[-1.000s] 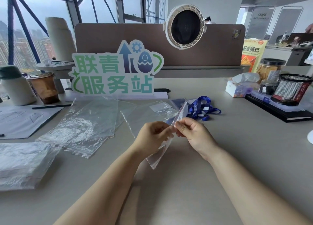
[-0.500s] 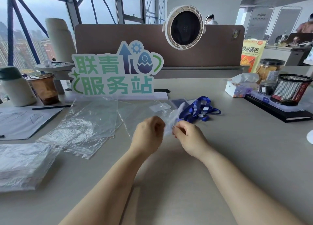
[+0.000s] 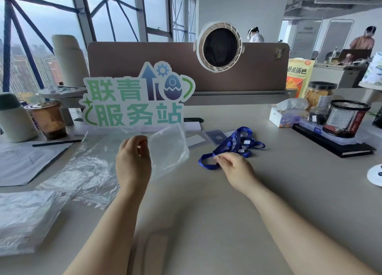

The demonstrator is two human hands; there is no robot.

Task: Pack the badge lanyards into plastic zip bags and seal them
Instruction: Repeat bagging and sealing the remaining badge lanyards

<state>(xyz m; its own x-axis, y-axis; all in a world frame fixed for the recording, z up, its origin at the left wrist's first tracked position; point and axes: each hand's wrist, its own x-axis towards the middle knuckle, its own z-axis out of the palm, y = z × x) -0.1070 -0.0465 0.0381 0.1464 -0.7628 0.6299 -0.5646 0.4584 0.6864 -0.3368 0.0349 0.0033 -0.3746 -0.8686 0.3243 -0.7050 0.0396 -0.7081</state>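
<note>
My left hand (image 3: 132, 161) holds a clear plastic zip bag (image 3: 168, 148) up above the desk, pinched at its top edge. To the right lies a tangle of blue badge lanyards (image 3: 233, 144) with clear clips. My right hand (image 3: 233, 167) pinches a strap loop of the lanyards at the near left end of the pile, low over the desk. A clear badge holder (image 3: 215, 135) lies just behind the lanyards.
More clear bags (image 3: 86, 171) are spread on the desk at left, with a stack of them (image 3: 22, 219) at the near left. A green sign (image 3: 134, 101) stands behind. A cup (image 3: 48, 119), a tissue box (image 3: 285, 117) and a mesh pen holder (image 3: 347, 118) line the back.
My hands have separated. The left hand raised the bag and moved left; the right hand let go of the bag and reached right to take hold of a lanyard strap.
</note>
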